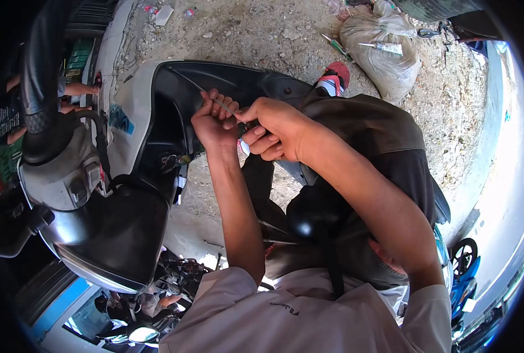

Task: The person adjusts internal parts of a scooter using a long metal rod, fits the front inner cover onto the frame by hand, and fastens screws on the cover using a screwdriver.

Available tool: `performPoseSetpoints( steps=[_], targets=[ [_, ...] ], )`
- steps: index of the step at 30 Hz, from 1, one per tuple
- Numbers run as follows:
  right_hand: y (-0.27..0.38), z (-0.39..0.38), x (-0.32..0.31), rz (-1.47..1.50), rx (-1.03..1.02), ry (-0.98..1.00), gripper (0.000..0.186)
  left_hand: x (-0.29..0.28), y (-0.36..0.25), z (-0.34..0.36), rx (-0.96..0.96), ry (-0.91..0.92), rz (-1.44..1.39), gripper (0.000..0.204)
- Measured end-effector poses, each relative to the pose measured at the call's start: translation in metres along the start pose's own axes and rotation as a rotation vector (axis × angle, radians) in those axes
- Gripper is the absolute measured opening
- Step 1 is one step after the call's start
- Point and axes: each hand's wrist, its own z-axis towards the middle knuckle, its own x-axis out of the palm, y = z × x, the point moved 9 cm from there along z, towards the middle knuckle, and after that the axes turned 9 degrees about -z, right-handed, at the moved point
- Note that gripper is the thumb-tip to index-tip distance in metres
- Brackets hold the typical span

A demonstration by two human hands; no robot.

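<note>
Both my hands are at the black inner panel (pixel 244 75) of a motor scooter. A long thin metal rod (pixel 186 79) runs from the panel's upper left corner, slanting down to my fingers. My left hand (pixel 215 120) is closed around the rod partway along, thumb toward its far end. My right hand (pixel 273 130) pinches the near end between thumb and forefinger, its other fingers curled in. Whether the rod has a handle is hidden by the right hand. The scooter's white side fairing (pixel 131 106) lies just left of the hands.
The scooter's handlebar grip (pixel 37 88) and black front cover (pixel 106 235) rise at left. On the gravel stand a tied pale sack (pixel 394 79) with a tube (pixel 388 48) on it and a green tube (pixel 336 46) beside it. A blue motorcycle (pixel 466 288) is at far right.
</note>
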Motion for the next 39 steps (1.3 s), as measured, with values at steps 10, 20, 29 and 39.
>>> performPoseSetpoints(
  steps=[10,20,29,39],
  targets=[
    [-0.006,0.020,-0.039,-1.097,-0.575,-0.617,0.014,-0.061,0.011,-0.028,0.110,-0.321,0.181,0.033],
    [-0.138,0.035,0.018,-0.432,0.110,-0.063,0.016,-0.132,0.018,-0.288,0.167,-0.775,0.162,0.033],
    [-0.180,0.046,-0.004,-0.717,0.324,0.101,0.012,-0.188,0.009,-0.427,0.650,-0.712,-0.325,0.033],
    [-0.191,0.073,-0.063,-0.847,0.431,-0.209,0.014,-0.251,-0.006,-0.384,0.553,-0.601,-0.439,0.036]
  ],
)
